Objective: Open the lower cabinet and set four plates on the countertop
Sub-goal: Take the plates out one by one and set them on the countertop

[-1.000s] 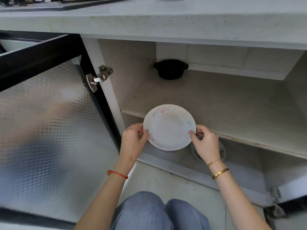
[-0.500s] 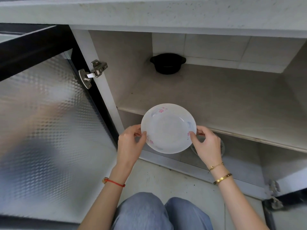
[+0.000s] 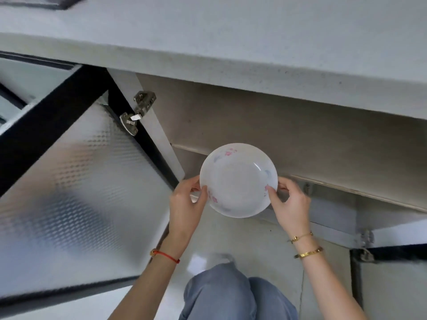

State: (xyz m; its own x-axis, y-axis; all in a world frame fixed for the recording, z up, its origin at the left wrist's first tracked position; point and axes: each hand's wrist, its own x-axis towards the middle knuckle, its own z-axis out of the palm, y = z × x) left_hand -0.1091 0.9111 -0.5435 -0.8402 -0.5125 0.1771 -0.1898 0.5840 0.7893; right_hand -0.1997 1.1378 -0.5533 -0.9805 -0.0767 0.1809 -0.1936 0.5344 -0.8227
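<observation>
A white plate (image 3: 238, 181) with pink and blue flower marks is held in front of the open lower cabinet, outside its front edge. My left hand (image 3: 186, 204) grips its left rim and my right hand (image 3: 290, 206) grips its right rim. The pale speckled countertop (image 3: 231, 42) fills the top of the view, above the plate. The cabinet's inner shelf (image 3: 323, 144) lies behind the plate. The space under the shelf is mostly hidden by the plate and my right hand.
The left cabinet door (image 3: 69, 192), black-framed with patterned frosted glass, stands swung open at my left. A second door (image 3: 392, 285) hangs open at the lower right. My knees in blue jeans (image 3: 231, 296) are below the plate. A dark hob corner (image 3: 57, 2) sits top left.
The plate has come up and out of the cabinet in both hands. My head has risen and tilted up, so more countertop shows and the black pot on the shelf is out of sight.
</observation>
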